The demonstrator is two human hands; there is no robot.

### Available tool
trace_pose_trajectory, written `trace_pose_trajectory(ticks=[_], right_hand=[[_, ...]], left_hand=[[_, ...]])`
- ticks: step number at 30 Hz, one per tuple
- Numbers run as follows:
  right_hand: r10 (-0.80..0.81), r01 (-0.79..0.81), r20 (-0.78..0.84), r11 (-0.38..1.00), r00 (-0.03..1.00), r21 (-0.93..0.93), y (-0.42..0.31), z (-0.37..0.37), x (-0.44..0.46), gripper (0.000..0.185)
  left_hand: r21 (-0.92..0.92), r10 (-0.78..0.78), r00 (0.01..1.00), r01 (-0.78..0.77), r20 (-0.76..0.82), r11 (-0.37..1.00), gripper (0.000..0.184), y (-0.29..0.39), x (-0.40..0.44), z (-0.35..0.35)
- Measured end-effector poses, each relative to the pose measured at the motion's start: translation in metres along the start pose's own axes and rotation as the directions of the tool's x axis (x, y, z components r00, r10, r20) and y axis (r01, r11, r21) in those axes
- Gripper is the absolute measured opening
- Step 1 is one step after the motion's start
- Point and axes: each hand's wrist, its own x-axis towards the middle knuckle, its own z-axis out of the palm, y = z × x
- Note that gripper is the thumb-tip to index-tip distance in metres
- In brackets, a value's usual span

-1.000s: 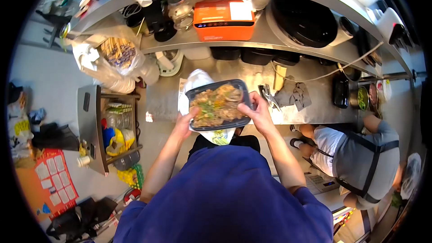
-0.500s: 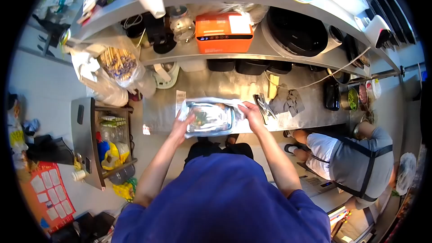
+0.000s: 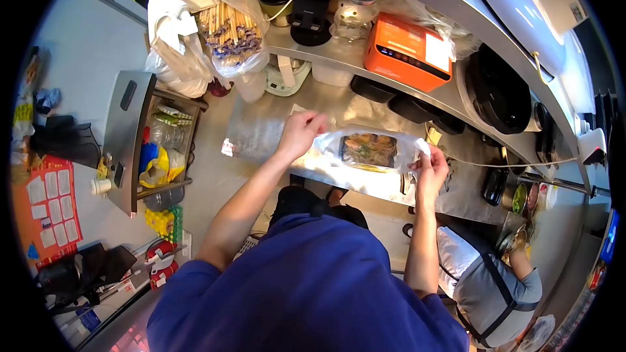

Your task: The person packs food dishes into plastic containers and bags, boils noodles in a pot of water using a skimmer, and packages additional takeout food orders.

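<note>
A clear plastic bag (image 3: 332,145) lies over the front part of the metal counter. Inside it is a food container (image 3: 369,150), through whose clear top browned food with green bits shows. My right hand (image 3: 430,171) pinches the gathered right end of the bag. At the bag's left end, my left hand (image 3: 301,135) is raised a little above the counter; its slightly blurred fingers are loosely bent and appear to hold nothing.
An orange box (image 3: 411,52) and a black appliance (image 3: 501,91) stand on the shelf. A bag of wooden skewers (image 3: 231,32) hangs at the left, near a kitchen scale (image 3: 287,77). To the right, a person in grey (image 3: 499,293) bends beside the counter.
My view has turned, and the bagged container appears farther right and lower on the counter. My left hand has come off the bag's left side; my right hand still holds its right end.
</note>
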Motion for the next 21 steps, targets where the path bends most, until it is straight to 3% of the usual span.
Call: trace_pose_trajectory(ticks=[1, 2, 3, 4, 5, 7, 8, 10, 12, 13, 14, 16, 17, 18, 20, 21], right_hand=[[0.005, -0.005, 0.000, 1.000, 1.000, -0.006, 0.005, -0.001, 0.000, 0.016], [0.055, -0.056, 0.038, 0.998, 0.998, 0.008, 0.015, -0.003, -0.002, 0.017], [0.100, -0.102, 0.081, 0.995, 0.992, 0.018, 0.023, -0.006, -0.002, 0.019], [0.125, -0.127, 0.086, 0.992, 0.988, 0.014, 0.026, -0.003, -0.001, 0.023], [0.086, -0.091, 0.094, 0.995, 0.992, 0.048, 0.027, 0.000, -0.001, 0.024], [0.018, -0.025, 0.079, 0.996, 0.997, 0.087, 0.023, 0.006, -0.003, 0.028], [-0.001, 0.000, 0.072, 1.000, 0.997, 0.018, 0.021, 0.006, -0.003, 0.030], [-0.221, 0.192, -0.008, 0.861, 0.975, -0.471, -0.015, 0.018, -0.012, 0.038], [-0.537, 0.458, 0.102, 0.589, 0.837, -0.666, -0.051, 0.026, -0.021, 0.043], [-0.514, 0.460, 0.113, 0.623, 0.850, -0.633, -0.060, 0.027, -0.026, 0.044], [-0.508, 0.455, 0.112, 0.625, 0.854, -0.635, -0.058, 0.025, -0.027, 0.044], [-0.608, 0.503, 0.125, 0.506, 0.784, -0.700, -0.056, 0.022, -0.030, 0.046], [-0.612, 0.552, 0.191, 0.479, 0.767, -0.683, -0.047, 0.014, -0.029, 0.050], [-0.613, 0.548, 0.184, 0.481, 0.768, -0.685, -0.049, 0.016, -0.029, 0.050], [-0.593, 0.439, 0.080, 0.492, 0.801, -0.752, -0.055, 0.020, -0.031, 0.052], [-0.545, 0.386, 0.038, 0.541, 0.838, -0.747, -0.049, 0.020, -0.023, 0.055]], left_hand=[[-0.514, 0.130, 0.991, -0.095, 0.032, 0.852, 0.025, 0.006, -0.003, 0.002], [-0.517, 0.126, 0.991, -0.086, 0.043, 0.852, 0.025, -0.003, 0.003, 0.002], [-0.226, 0.214, 0.956, -0.258, -0.203, 0.939, 0.025, -0.021, 0.014, 0.002], [0.117, 0.360, 0.842, -0.342, -0.402, 0.932, 0.025, -0.040, 0.025, 0.000], [0.143, 0.241, 0.851, -0.197, -0.467, 0.970, 0.027, -0.061, 0.031, -0.016], [0.601, 0.397, 0.730, 0.024, -0.557, 0.799, 0.035, -0.151, 0.065, -0.027], [0.668, 0.410, 0.729, 0.086, -0.547, 0.739, 0.037, -0.173, 0.071, -0.024], [0.727, 0.416, 0.742, 0.139, -0.526, 0.673, 0.040, -0.199, 0.076, -0.023], [0.456, 0.003, 0.904, 0.212, -0.427, 0.864, 0.041, -0.218, 0.080, -0.027], [0.428, -0.014, 0.946, 0.160, -0.323, 0.890, 0.031, -0.237, 0.086, -0.031], [0.430, -0.020, 0.948, 0.163, -0.319, 0.888, 0.031, -0.238, 0.082, -0.036], [0.415, 0.310, 0.884, -0.151, -0.349, 0.897, 0.016, -0.239, 0.064, -0.044], [-0.003, 0.002, 0.956, -0.003, -0.292, 1.000, 0.010, -0.205, 0.040, -0.048], [-0.544, -0.139, 0.973, 0.018, -0.182, 0.839, 0.010, -0.183, 0.018, -0.045], [-0.599, -0.276, 0.958, 0.178, -0.074, 0.780, 0.029, -0.111, -0.029, -0.037], [-0.587, -0.248, 0.968, 0.182, -0.033, 0.789, 0.036, -0.108, -0.035, -0.023]])
